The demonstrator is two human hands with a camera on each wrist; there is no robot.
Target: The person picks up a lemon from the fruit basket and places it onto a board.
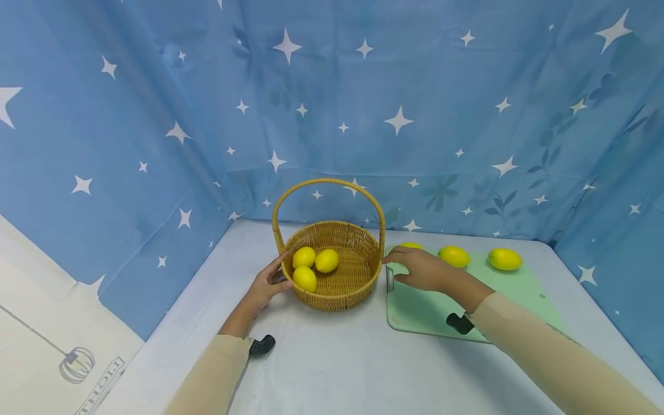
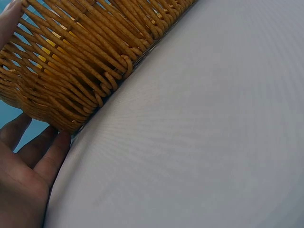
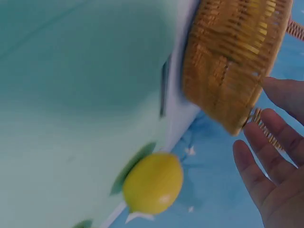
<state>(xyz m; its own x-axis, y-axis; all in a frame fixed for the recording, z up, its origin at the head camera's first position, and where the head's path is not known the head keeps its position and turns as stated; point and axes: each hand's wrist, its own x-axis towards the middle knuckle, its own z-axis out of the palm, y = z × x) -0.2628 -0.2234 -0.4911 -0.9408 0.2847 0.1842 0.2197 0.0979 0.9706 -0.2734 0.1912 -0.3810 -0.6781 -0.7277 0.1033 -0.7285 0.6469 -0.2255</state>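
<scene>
A round wicker basket (image 1: 334, 302) with a tall arched handle stands on the table, with three yellow lemons (image 1: 327, 261) in its left half. My left hand (image 1: 264, 291) rests against the basket's left side, thumb apart from the fingers. In the left wrist view its fingertips (image 2: 61, 140) touch the woven wall. At the basket's right side is my right hand (image 1: 422, 271), with nothing in its grasp. The right wrist view shows its fingers (image 3: 259, 183) extended and spread beside the rim; whether they touch it, I cannot tell.
A pale green cutting board (image 1: 441, 311) lies right of the basket, its handle slot facing the basket. Three more lemons (image 1: 505, 259) lie along its far side, one partly behind my right hand. A blue star-patterned curtain (image 1: 332, 115) hangs behind the white table (image 1: 332, 369).
</scene>
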